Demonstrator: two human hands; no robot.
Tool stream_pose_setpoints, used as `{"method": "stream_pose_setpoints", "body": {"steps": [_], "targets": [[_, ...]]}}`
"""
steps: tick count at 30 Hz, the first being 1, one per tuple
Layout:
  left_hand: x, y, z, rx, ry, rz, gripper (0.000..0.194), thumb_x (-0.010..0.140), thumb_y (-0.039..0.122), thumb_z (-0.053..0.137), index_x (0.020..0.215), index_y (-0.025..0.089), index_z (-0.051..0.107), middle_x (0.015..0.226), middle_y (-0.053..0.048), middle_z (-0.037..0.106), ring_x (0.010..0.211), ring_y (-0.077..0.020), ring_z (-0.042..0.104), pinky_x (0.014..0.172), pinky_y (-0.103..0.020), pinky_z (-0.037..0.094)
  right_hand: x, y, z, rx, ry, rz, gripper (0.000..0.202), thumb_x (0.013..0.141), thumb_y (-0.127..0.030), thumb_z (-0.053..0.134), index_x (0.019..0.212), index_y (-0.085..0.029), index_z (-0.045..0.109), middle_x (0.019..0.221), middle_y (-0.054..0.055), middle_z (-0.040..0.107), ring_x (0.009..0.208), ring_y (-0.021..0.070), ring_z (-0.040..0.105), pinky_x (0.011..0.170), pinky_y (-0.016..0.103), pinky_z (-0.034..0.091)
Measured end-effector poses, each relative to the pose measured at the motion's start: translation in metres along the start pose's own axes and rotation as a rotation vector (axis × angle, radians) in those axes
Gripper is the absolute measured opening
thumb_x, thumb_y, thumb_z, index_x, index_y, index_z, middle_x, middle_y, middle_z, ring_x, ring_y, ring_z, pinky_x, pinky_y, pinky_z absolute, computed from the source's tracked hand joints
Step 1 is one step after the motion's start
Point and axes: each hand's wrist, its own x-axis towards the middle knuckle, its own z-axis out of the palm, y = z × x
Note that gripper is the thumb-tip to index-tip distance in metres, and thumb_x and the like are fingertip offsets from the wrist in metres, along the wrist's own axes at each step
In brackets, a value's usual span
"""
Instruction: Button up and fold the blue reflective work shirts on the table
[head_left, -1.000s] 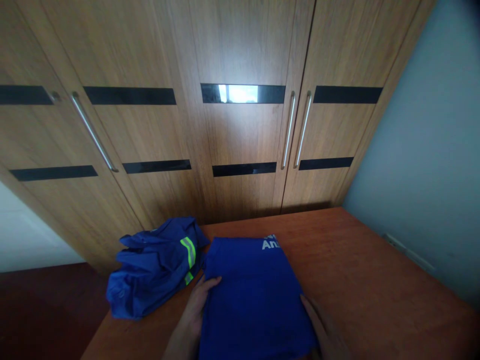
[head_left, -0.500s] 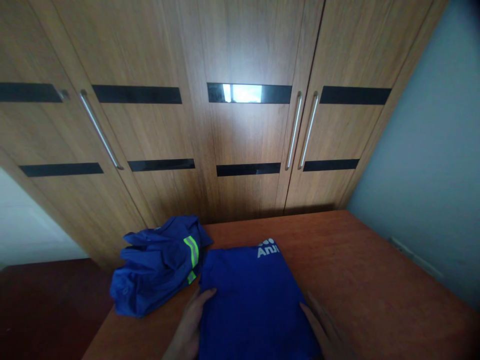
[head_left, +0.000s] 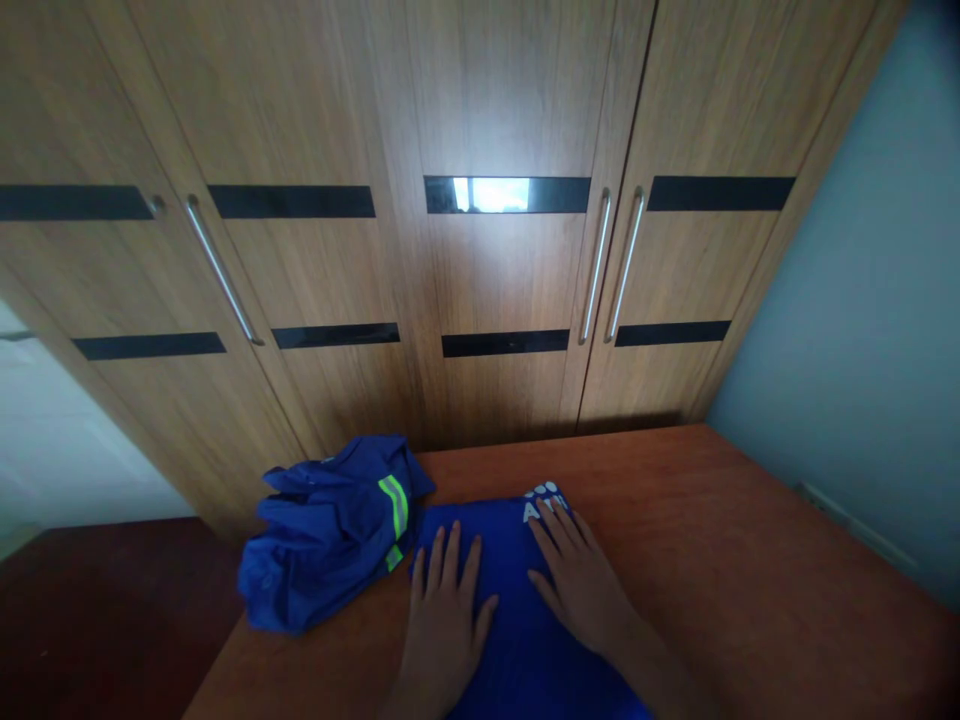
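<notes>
A folded blue garment [head_left: 517, 610] with white lettering at its far right corner lies flat on the reddish-brown table [head_left: 720, 560]. My left hand [head_left: 444, 620] rests on its left part, palm down, fingers spread. On the right part lies my right hand [head_left: 576, 575], also flat with its fingers apart, covering some of the lettering. Neither hand grips anything. Left of the folded garment is a crumpled blue garment [head_left: 322, 550] with a yellow-green and grey reflective strip; neither hand touches it.
Behind the table stands a wooden wardrobe [head_left: 495, 270] with black strips and long metal handles. A pale wall [head_left: 870, 350] borders the table on the right. The dark red floor [head_left: 105, 600] shows at the lower left.
Both hands have moved from the garment's side edges up onto its top and now lie flat. The right hand now covers part of the lettering. The view has shifted slightly.
</notes>
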Motion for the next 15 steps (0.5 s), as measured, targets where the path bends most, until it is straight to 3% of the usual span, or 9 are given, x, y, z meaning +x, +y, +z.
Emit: {"method": "stream_pose_setpoints", "body": {"steps": [5, 15], "targets": [[-0.013, -0.009, 0.024, 0.119, -0.024, 0.047, 0.062, 0.091, 0.04, 0.044, 0.148, 0.029, 0.022, 0.155, -0.008, 0.028, 0.141, -0.0309, 0.024, 0.112, -0.054, 0.018, -0.011, 0.017, 0.028, -0.002, -0.044, -0.042, 0.059, 0.095, -0.046, 0.04, 0.148, -0.024, 0.027, 0.156, 0.007, 0.024, 0.143, 0.0283, 0.018, 0.114, 0.053, 0.017], [-0.013, -0.012, 0.022, 0.117, -0.018, 0.077, 0.061, 0.09, 0.043, 0.045, 0.147, 0.029, 0.027, 0.153, -0.01, 0.033, 0.138, -0.0311, 0.031, 0.109, -0.054, 0.023, -0.016, 0.017, 0.027, -0.013, -0.039, -0.038, 0.057, 0.095, -0.045, 0.039, 0.148, -0.025, 0.027, 0.155, 0.007, 0.026, 0.142, 0.0273, 0.02, 0.114, 0.052, 0.017]]}}
